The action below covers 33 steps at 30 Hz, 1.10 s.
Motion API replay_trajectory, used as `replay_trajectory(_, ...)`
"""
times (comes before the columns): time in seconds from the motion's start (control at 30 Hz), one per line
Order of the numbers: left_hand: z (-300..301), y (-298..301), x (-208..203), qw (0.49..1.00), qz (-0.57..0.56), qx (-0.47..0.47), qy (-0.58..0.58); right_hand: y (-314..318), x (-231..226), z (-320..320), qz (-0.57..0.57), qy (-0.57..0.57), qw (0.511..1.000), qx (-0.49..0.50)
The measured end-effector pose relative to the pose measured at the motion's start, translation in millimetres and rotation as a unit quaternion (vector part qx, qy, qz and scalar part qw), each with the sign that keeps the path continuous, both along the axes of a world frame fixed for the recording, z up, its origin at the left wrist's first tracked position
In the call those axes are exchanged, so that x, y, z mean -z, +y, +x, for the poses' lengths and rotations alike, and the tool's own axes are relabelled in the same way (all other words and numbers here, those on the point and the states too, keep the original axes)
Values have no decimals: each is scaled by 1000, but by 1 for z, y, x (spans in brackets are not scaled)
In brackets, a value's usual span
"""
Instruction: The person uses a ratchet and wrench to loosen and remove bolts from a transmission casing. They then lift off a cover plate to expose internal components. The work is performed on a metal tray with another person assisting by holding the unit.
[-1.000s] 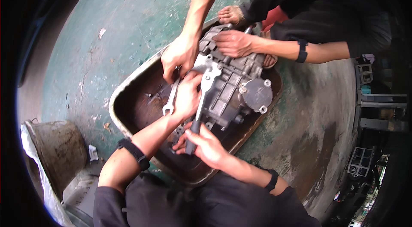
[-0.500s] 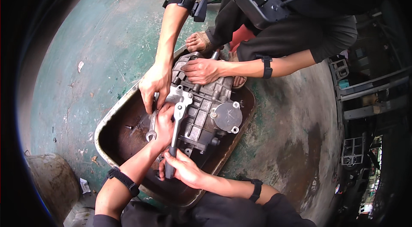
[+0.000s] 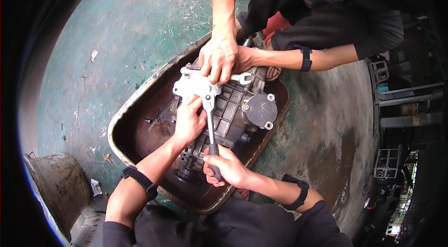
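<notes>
My right hand [image 3: 226, 167] is wrapped round the black handle of a ratchet wrench [image 3: 211, 123]. The ratchet's head sits on the edge of a light silver metal cover [image 3: 193, 87] on a grey gearbox [image 3: 228, 111]. Beside the ratchet head, my left hand [image 3: 190, 121] has bent fingers gripping the cover's near edge; its fingertips are partly hidden. Across the cover from me, a co-worker's hand [image 3: 219, 58] presses down on a combination wrench [image 3: 241, 78] lying across the gearbox. The co-worker's other hand [image 3: 246, 58] rests behind it on the casing.
The gearbox lies in a rusty brown metal tray [image 3: 113, 128] with a raised rim. A small bolt [image 3: 148, 120] is on the tray's bottom. A dirty bucket-like container [image 3: 60, 191] stands at lower left. The co-worker crouches opposite, and metal frames [image 3: 406, 97] stand at far right.
The ratchet handle has swung from leaning left to leaning right, still in my right hand. The co-worker's combination wrench has moved from the gearbox's left side to across its top.
</notes>
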<state>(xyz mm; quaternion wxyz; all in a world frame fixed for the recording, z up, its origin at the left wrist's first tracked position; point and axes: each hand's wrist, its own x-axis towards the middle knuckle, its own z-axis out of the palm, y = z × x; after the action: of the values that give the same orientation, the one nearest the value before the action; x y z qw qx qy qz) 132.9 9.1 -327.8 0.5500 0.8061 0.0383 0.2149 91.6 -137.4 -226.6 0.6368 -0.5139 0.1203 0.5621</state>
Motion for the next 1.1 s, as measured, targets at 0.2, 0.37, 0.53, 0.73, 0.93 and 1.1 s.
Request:
replay_trajectory(0.2, 1, 2, -3, 1000, -14, 20, 8, -35, -31, 53, -60, 17, 990, -126)
replay_trajectory(0.37, -1, 3, -1, 999, -17, 23, 37, -48, -35, 75, -43, 26, 984, -169)
replay_trajectory(0.53, 1, -2, 2, 999, -28, -12, -26, -24, -11, 31, -20, -12, 996, -91)
replay_trajectory(0.73, 1, 8, -5, 999, -34, 17, 31, 13, 28, -11, 71, -81, 994, -34)
replay_trajectory(0.93, -2, 19, -23, 998, 36, 43, -41, 5, 11, -3, 14, -137, 981, -135)
replay_trajectory(1.1, -39, 37, -24, 977, 86, 148, -123, 7, -34, 11, -57, -264, 825, -496)
